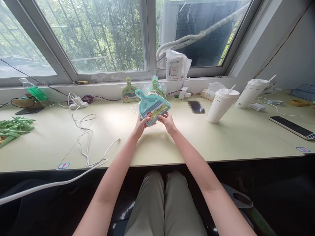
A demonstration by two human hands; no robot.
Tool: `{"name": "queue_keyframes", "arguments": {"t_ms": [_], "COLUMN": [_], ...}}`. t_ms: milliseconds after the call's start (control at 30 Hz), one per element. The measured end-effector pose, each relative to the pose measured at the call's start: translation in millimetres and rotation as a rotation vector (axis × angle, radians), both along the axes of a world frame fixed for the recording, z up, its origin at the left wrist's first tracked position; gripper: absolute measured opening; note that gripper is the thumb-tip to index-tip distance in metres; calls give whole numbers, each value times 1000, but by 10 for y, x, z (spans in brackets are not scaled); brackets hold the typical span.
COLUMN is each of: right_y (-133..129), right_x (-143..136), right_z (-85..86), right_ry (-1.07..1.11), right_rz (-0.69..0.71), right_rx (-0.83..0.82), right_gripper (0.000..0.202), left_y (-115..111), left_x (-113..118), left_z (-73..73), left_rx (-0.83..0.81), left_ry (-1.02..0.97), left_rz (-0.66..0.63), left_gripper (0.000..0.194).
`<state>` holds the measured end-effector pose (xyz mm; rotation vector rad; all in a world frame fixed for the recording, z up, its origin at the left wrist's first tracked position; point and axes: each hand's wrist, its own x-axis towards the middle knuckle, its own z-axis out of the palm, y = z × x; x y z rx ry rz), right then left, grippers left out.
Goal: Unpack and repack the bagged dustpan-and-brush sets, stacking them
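Observation:
A teal mini dustpan and brush set (pixel 153 105) in clear wrapping, with a printed label along its lower part, is held tilted above the table. My left hand (pixel 142 124) grips its lower left edge, and my right hand (pixel 167 121) grips the lower right edge. Behind it, against the sill, a green dustpan set (pixel 129 91) leans upright. More wrapped sets (pixel 155 84) with green and teal handles stand just behind the held one, partly hidden by it.
White cables (pixel 86 137) trail over the left of the table (pixel 197 144) near green strips (pixel 14 129). Two lidded white cups (pixel 221 106) stand at the right, by a blurred dark object (pixel 196 107) and a phone (pixel 292 127). A tissue pack (pixel 175 67) sits on the sill.

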<state>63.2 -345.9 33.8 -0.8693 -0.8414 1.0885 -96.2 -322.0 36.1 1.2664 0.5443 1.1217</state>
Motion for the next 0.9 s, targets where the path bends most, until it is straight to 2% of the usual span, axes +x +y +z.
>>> {"name": "queue_keyframes", "arguments": {"t_ms": [400, 900], "right_y": [30, 15], "right_x": [9, 33], "right_z": [-34, 24], "right_ry": [4, -30], "right_rz": [12, -22], "right_rx": [14, -36], "right_gripper": [37, 32], "left_y": [-61, -19], "left_x": [21, 3], "left_z": [49, 27], "left_rx": [-16, -20], "left_ry": [3, 11], "left_rz": [22, 35], "left_gripper": [56, 57]}}
